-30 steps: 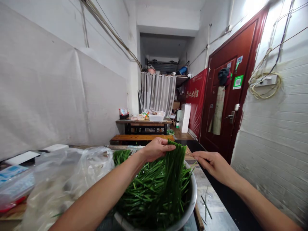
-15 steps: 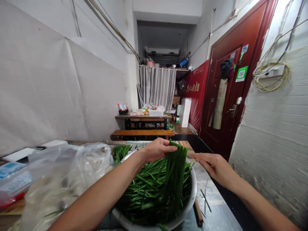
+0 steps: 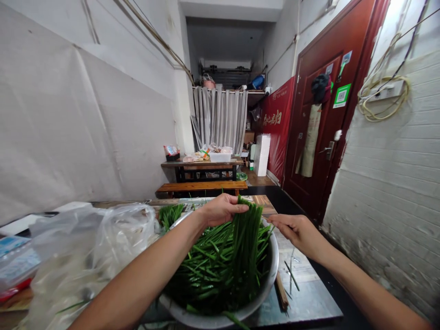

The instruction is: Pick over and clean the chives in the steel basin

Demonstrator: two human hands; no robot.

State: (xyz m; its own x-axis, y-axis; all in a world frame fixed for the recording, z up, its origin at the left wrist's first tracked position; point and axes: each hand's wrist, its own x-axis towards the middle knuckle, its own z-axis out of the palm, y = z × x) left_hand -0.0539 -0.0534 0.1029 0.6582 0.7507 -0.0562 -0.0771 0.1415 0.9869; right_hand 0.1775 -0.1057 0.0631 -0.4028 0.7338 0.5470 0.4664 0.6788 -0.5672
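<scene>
Both hands work over a metal bowl (image 3: 271,275) heaped with green chives (image 3: 220,270). Left hand (image 3: 220,208) is closed on the top of a bunch of chives (image 3: 245,229), fingers curled over the stalk ends, so the bunch hangs from the grip down into the heap. Right hand (image 3: 297,231) lies just beside the bunch at the bowl's right rim, fingers stretched towards the stalks with thumb and forefinger drawn together; whether they pinch a leaf cannot be made out. The bowl stands on the bench (image 3: 309,298), its near rim cut off by the lower edge and its inside hidden under the chives. A few loose chive pieces (image 3: 291,275) lie on the bench right of the bowl. Left of the bowl sit clear plastic bags (image 3: 103,247), blurred, their contents hard to make out. More chives (image 3: 170,215) show behind them, partly hidden by the left forearm.
</scene>
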